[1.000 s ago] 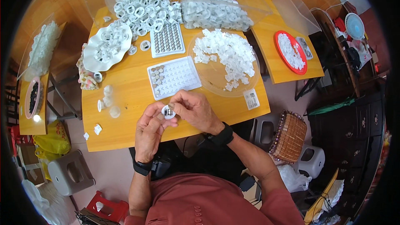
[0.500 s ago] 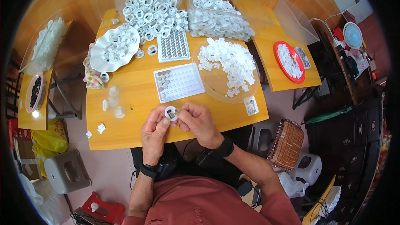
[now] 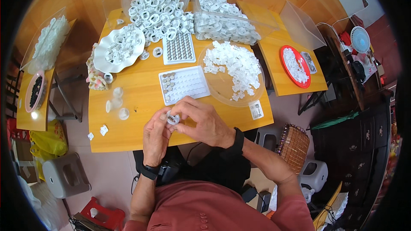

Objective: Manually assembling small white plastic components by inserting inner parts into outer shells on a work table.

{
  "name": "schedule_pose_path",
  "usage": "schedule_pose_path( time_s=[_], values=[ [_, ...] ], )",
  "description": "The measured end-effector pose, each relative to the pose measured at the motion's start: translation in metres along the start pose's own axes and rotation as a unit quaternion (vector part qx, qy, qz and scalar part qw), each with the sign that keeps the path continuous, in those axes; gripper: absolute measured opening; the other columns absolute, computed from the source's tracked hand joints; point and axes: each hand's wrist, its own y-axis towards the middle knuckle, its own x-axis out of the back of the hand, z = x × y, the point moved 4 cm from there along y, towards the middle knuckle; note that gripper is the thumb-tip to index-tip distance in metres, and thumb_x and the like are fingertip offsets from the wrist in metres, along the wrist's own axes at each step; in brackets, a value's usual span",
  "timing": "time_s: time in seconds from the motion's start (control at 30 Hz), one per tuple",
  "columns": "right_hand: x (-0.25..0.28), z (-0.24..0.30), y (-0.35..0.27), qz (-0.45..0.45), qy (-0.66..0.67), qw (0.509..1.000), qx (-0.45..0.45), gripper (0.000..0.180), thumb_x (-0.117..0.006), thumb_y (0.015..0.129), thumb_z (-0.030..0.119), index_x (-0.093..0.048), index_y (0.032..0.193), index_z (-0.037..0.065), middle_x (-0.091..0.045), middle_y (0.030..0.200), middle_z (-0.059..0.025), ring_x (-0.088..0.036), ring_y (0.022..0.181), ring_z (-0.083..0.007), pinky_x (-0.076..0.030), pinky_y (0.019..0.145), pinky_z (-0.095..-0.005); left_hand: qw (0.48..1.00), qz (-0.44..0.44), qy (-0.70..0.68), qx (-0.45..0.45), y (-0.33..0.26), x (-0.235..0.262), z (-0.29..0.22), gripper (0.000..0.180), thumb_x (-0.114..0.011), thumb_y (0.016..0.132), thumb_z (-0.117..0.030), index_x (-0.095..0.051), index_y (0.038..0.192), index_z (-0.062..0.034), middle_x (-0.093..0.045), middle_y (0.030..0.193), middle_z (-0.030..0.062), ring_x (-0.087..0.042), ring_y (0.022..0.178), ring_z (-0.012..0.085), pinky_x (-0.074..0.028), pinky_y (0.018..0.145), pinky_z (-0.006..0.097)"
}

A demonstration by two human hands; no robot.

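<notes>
Between my hands, above the table's near edge, is a small round white plastic housing (image 3: pixel 173 119) with a dark part inside. My left hand (image 3: pixel 156 136) pinches it from the left. My right hand (image 3: pixel 200 122) reaches over it, forefinger and thumb at its rim; whether a smaller part sits between those fingers is hidden. Just beyond lies a white tray of small pockets (image 3: pixel 188 84), with button cells (image 3: pixel 168 83) filling its left columns. Behind it stands a second tray (image 3: pixel 179 50) full of button cells. On the right, a clear round tray (image 3: pixel 214 89) bears a heap of small white pieces (image 3: pixel 235 66).
A scalloped white plate (image 3: pixel 101 62) and clear tubs (image 3: pixel 257 21) hold more round housings. Clear round caps (image 3: pixel 123 114) and white scraps (image 3: pixel 104 130) lie at the table's left. A red plate (image 3: pixel 306 81) rests on the right-hand table. Grey stools (image 3: pixel 64 179) flank me.
My right hand has turned and shifted its fingers over the top of the housing. The housing has tilted and moved slightly down and left.
</notes>
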Motion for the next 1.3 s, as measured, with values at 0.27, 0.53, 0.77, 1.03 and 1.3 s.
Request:
schedule_pose_path(
  time_s=[0.27, 0.53, 0.77, 1.03, 1.3],
  values=[
    [-0.0038, -0.0038, 0.0028, 0.007, -0.018, 1.0, -0.001, 0.026, -0.071, 0.072, 0.003, -0.06, 0.096, 0.005, -0.055, 0.084, -0.0071, -0.059, 0.069, -0.0175, -0.049, 0.063, -0.0295, 0.998, 0.025, 0.058, -0.002, 0.0015, 0.0024, 0.0035, 0.037, -0.046, 0.099, -0.026, -0.054, 0.12, 0.004, -0.062, 0.105, 0.0075, -0.059, 0.092, 0.0124, -0.048, 0.079, 0.025],
    [-0.0019, -0.0011, 0.0094, 0.039, -0.108, 0.991, 0.075, 0.027, -0.072, 0.069, 0.007, -0.059, 0.092, 0.003, -0.056, 0.084, -0.0105, -0.057, 0.076, -0.0274, -0.047, 0.067, -0.0363, 0.998, 0.035, 0.05, 0.005, 0.003, 0.0008, 0.0042, 0.037, -0.046, 0.099, -0.025, -0.055, 0.119, 0.0041, -0.061, 0.105, 0.007, -0.059, 0.093, 0.0133, -0.05, 0.082, 0.027],
    [-0.0044, -0.0012, 0.0082, 0.075, -0.12, 0.988, 0.059, 0.031, -0.07, 0.069, 0.007, -0.052, 0.093, 0.001, -0.056, 0.085, -0.0151, -0.057, 0.084, -0.0343, -0.046, 0.075, -0.042, 0.997, -0.003, 0.072, 0.009, 0.0019, 0.0008, 0.0067, 0.033, -0.047, 0.099, -0.021, -0.058, 0.12, 0.0013, -0.06, 0.094, 0.0012, -0.05, 0.077, 0.0055, -0.041, 0.068, 0.018],
    [-0.0029, 0.0022, 0.0087, 0.101, -0.155, 0.979, 0.086, 0.034, -0.068, 0.068, 0.005, -0.042, 0.09, 0.001, -0.055, 0.082, -0.0166, -0.056, 0.083, -0.0374, -0.045, 0.071, -0.0428, 0.989, 0.013, 0.141, 0.041, 0.0021, 0.0057, 0.0079, 0.032, -0.049, 0.099, -0.022, -0.059, 0.118, 0.0009, -0.058, 0.086, -0.0033, -0.045, 0.07, 0.003, -0.038, 0.062, 0.017],
    [-0.0059, -0.0002, 0.0078, 0.114, -0.123, 0.984, 0.063, 0.038, -0.071, 0.071, 0.006, -0.042, 0.094, -0.001, -0.055, 0.084, -0.0185, -0.057, 0.083, -0.0373, -0.046, 0.07, -0.0428, 0.996, 0.005, 0.086, 0.038, 0.0007, 0.0021, 0.007, 0.032, -0.049, 0.098, -0.021, -0.059, 0.117, 0.0028, -0.062, 0.092, 0.0005, -0.051, 0.076, 0.0048, -0.043, 0.067, 0.018]
  ],
)
